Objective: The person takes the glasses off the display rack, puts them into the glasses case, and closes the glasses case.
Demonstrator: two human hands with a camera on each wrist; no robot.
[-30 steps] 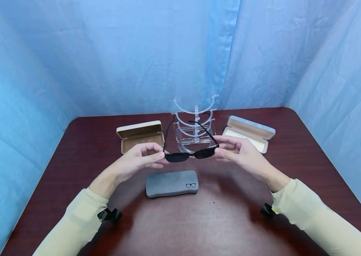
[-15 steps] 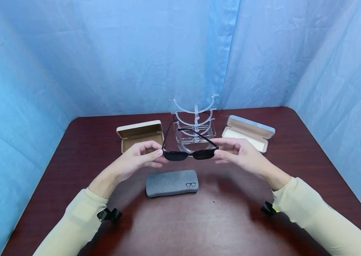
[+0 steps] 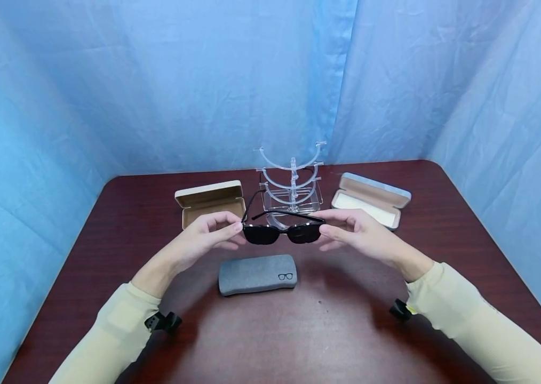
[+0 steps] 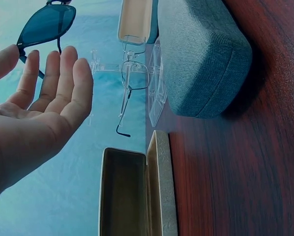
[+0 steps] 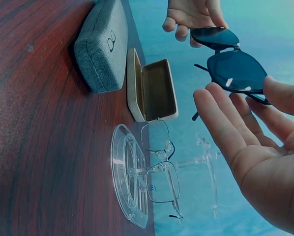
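Black sunglasses (image 3: 261, 234) are held up above the table between both hands, dark lenses facing the head camera. My left hand (image 3: 205, 234) pinches the left end of the frame between thumb and fingers. At the other end my right hand (image 3: 362, 237) grips the corner, thumb in front and fingers behind. The left temple stands out behind the frame, while the right one slants inward across the back of the lenses. Just below lies a closed grey glasses case (image 3: 256, 274) with a small glasses print on its lid.
Behind the hands stands a clear tiered display stand (image 3: 293, 184); thin metal-framed eyeglasses (image 5: 161, 181) sit on its lower part. An open cream case (image 3: 210, 189) with brown lining is at back left, an open pale-blue case (image 3: 376, 192) at back right. Blue curtains (image 3: 203, 80) surround the table.
The right temple of the sunglasses has swung inward toward the lenses. The front has tilted so more of the lenses shows. Both hands have kept their places.
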